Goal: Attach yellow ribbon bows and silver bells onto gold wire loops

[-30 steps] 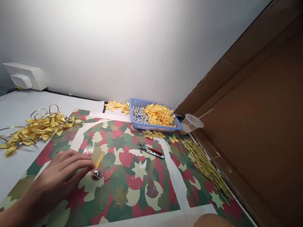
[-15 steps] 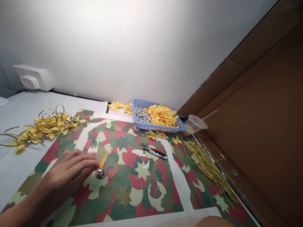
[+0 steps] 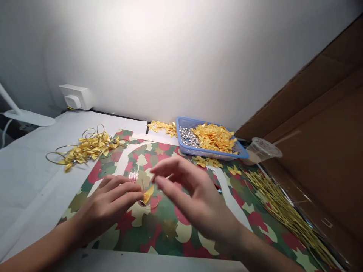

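Left hand [image 3: 107, 207] pinches a yellow satin bow [image 3: 148, 194] steady above the patterned paper [image 3: 167, 236].
Right hand [image 3: 195, 200] hovers just beside it, fingers spread open, grasping nothing, leaving the bow uncovered.

2 bare hands: left hand [image 3: 106, 206], right hand [image 3: 195, 200], slender fingers [image 3: 172, 181]

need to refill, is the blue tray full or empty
The blue tray is full: yellow ribbon bows and silver bells fill it.

Yellow satin ribbon bow [image 3: 148, 194], small, tilted, partly hidden, pinched
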### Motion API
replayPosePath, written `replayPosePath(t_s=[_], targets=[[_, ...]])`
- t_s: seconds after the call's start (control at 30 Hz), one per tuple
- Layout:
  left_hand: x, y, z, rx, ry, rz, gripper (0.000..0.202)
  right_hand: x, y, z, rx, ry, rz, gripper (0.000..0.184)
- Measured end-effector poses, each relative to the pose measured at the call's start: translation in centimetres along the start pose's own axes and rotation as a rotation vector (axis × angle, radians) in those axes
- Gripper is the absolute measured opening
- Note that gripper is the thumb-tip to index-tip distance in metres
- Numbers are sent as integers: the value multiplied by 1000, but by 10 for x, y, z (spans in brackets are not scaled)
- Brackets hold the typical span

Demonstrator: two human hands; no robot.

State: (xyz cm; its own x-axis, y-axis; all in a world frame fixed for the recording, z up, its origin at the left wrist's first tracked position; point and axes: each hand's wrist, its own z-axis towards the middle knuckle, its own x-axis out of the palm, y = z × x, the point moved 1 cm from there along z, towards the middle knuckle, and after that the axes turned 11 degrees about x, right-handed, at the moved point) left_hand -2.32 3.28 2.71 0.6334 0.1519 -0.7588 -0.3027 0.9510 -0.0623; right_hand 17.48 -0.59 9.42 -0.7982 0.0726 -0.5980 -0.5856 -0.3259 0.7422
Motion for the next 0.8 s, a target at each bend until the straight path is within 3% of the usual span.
replayPosePath(t_s=[0.13, 0.27, 0.53, 0.8], targets=[[-5, -2, -1, 58, 18, 64, 28, 13, -18, 19, 246, 268, 206, 8], [-8, -3, -2, 72, 34, 100, 33, 29, -34, 18, 358, 439, 378, 11], [-8, 1, 0, 126, 16, 119, 28, 36, -33, 15, 341, 354, 504, 11], [-5, 3, 4, 177, -24, 88, 20, 45, -39, 16, 490, 335, 782, 17]])
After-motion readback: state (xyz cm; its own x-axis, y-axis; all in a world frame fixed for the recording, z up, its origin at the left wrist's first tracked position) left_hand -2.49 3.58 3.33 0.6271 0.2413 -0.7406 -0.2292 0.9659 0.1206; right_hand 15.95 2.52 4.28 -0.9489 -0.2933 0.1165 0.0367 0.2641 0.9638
